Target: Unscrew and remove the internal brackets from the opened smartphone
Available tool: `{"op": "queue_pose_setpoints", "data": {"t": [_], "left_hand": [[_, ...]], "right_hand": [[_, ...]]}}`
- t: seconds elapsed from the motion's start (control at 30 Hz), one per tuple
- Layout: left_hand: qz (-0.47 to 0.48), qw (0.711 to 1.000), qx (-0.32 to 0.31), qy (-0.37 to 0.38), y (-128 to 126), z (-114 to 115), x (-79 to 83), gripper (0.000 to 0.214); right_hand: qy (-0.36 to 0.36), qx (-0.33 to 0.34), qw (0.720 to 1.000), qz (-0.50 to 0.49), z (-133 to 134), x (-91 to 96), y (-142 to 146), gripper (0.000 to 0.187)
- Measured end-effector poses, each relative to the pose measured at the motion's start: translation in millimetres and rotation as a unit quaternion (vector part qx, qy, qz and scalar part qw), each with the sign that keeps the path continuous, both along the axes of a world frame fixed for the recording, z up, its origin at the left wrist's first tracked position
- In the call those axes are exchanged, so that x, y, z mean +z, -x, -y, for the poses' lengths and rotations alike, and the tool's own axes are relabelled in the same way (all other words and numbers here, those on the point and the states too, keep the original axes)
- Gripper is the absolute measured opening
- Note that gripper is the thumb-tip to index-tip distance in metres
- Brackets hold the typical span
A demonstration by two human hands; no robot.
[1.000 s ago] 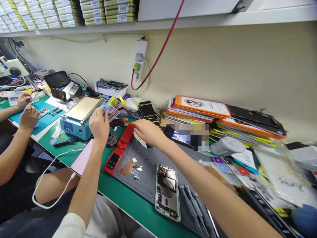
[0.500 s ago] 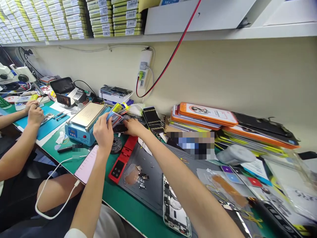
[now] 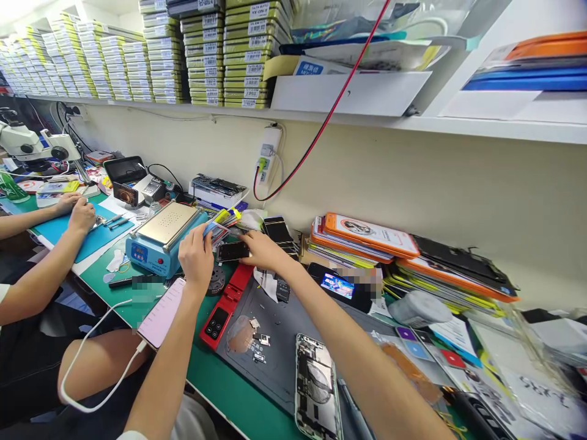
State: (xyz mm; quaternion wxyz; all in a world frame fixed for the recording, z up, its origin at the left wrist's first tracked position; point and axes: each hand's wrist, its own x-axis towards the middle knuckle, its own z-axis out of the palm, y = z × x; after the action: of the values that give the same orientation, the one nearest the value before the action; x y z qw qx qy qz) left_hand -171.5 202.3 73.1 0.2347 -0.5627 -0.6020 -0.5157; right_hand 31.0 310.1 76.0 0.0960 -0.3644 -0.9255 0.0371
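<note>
My left hand (image 3: 197, 253) is closed in a pinch on a thin clear-looking sheet with a blue edge (image 3: 219, 230), held up in front of the bench clutter. My right hand (image 3: 259, 249) reaches across to the right end of a small dark phone-like slab (image 3: 232, 251); its fingertips are partly hidden, so I cannot tell whether they grip it. Below my forearms lies a red folding tool with buttons (image 3: 224, 315) on a dark grey mat (image 3: 279, 376). An opened phone housing (image 3: 317, 388) rests on the mat, near several tiny parts (image 3: 261, 340).
A blue heating plate (image 3: 167, 235) stands left of my hands. A phone on a white cable (image 3: 162, 313) lies at the bench edge. Another person's hands (image 3: 77, 214) work at far left. Orange and white packs (image 3: 371, 235) are stacked against the wall under the shelf (image 3: 321, 119).
The view has tilted up, showing more shelf. The dark slab beside my right hand shows more of its face. My left hand keeps hold of the sheet in about the same place.
</note>
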Motion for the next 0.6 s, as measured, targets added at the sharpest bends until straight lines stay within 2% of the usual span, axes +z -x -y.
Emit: {"op": "queue_pose_setpoints", "data": {"t": [0.3,0.5,0.6], "left_hand": [[0.007,1.000,-0.021,0.023,-4.9,-2.2,-6.4,0.040],[0.019,0.999,-0.017,0.035,-4.2,-2.7,-7.9,0.044],[0.019,0.999,-0.019,0.036,-3.2,-3.4,-7.8,0.044]], "right_hand": [[-0.061,0.016,0.988,-0.139,55.5,27.6,-103.0,0.072],[-0.122,0.051,0.972,-0.193,104.6,43.3,-133.1,0.065],[-0.155,0.046,0.966,-0.201,133.4,48.9,-145.6,0.068]]}}
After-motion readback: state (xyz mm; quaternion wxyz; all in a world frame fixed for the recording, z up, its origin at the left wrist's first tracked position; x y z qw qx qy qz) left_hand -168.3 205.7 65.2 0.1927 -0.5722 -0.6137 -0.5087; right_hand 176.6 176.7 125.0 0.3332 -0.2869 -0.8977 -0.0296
